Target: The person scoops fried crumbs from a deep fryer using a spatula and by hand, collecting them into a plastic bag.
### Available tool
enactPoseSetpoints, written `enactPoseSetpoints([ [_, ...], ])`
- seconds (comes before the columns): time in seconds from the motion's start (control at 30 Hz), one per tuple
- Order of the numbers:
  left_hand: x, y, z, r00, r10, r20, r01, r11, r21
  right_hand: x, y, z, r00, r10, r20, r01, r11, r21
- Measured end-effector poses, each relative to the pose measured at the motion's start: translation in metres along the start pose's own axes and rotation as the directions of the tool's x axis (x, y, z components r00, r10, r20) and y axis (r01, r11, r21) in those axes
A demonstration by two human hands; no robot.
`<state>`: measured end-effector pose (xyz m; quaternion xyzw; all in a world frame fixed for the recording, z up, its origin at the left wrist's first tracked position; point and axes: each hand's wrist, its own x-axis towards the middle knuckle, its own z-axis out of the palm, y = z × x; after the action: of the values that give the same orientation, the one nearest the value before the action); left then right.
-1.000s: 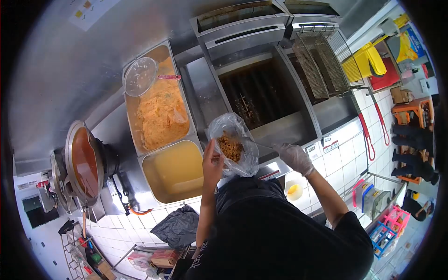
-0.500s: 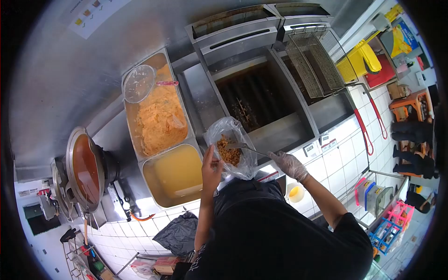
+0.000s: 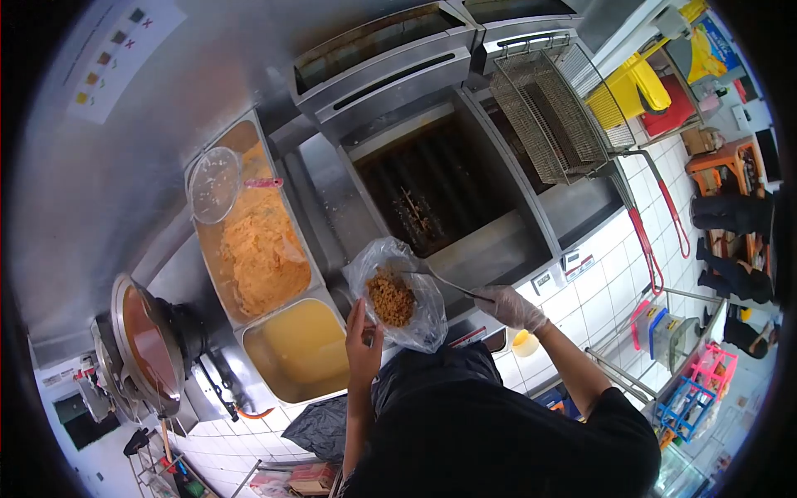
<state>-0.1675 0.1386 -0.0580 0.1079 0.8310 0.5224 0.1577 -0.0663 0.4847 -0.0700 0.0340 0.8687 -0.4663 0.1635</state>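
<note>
A clear plastic bag [image 3: 431, 311] with brown fried crumbs [image 3: 390, 300] inside lies open at the front of the fryer. My bare left hand [image 3: 363, 340] grips the bag's left edge, fingers closed on the plastic. In a clear glove, my right hand [image 3: 512, 308] is closed round the handle of a long metal spoon [image 3: 449, 284]. The spoon reaches left over the bag, and its head is at the far side of the crumbs, hard to make out. Dark oil fills the fryer vat [image 3: 440, 187] just beyond the bag, with bits floating in it.
Left of the fryer stand a pan of orange breading [image 3: 264, 257] with a strainer [image 3: 216, 184] on it and a pan of yellow liquid [image 3: 299, 344]. Farther left is a pot of reddish-brown sauce [image 3: 149, 336]. Wire fryer baskets [image 3: 552, 112] with red handles sit at right. Other people stand far right.
The spoon's head has moved from the middle of the crumbs to their far edge. The whole view has shifted, and both hands still hold their things.
</note>
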Motion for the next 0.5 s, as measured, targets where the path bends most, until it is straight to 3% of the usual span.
enactPoseSetpoints([
  [0.03,0.000,0.006,0.000,0.999,-0.052,0.000,0.052,0.999,-0.015,0.007,-0.016,-0.016,0.989,0.128,0.075,-0.136,0.984,0.113],
  [0.13,0.001,0.003,0.001,0.997,-0.076,-0.005,0.076,0.997,0.002,0.039,-0.014,-0.031,0.963,0.256,0.088,-0.270,0.927,0.259],
  [0.17,-0.001,0.003,0.002,0.996,-0.089,-0.005,0.089,0.996,0.004,0.049,-0.026,-0.040,0.964,0.251,0.090,-0.265,0.868,0.421],
  [0.23,0.000,0.005,0.005,0.994,-0.105,-0.007,0.105,0.994,0.009,0.089,-0.030,-0.045,0.895,0.344,0.285,-0.444,0.748,0.493],
  [0.3,0.003,0.011,0.005,0.994,-0.110,0.006,0.110,0.993,0.038,0.129,-0.017,-0.037,0.890,0.320,0.326,-0.453,0.701,0.551],
  [0.37,0.003,0.009,0.008,0.995,-0.100,0.011,0.100,0.995,0.031,0.178,0.019,0.000,0.929,0.264,0.261,-0.371,0.671,0.642],
  [0.4,0.003,0.010,0.009,0.994,-0.109,0.007,0.109,0.994,0.029,0.200,0.027,0.013,0.931,0.264,0.250,-0.363,0.622,0.694],
  [0.47,0.003,0.014,0.010,0.992,-0.123,0.001,0.123,0.992,0.028,0.242,0.016,0.035,0.871,0.355,0.339,-0.464,0.370,0.805],
  [0.5,0.003,0.015,0.009,0.992,-0.130,0.005,0.129,0.991,0.042,0.262,0.014,0.045,0.869,0.386,0.308,-0.450,0.363,0.816],
])
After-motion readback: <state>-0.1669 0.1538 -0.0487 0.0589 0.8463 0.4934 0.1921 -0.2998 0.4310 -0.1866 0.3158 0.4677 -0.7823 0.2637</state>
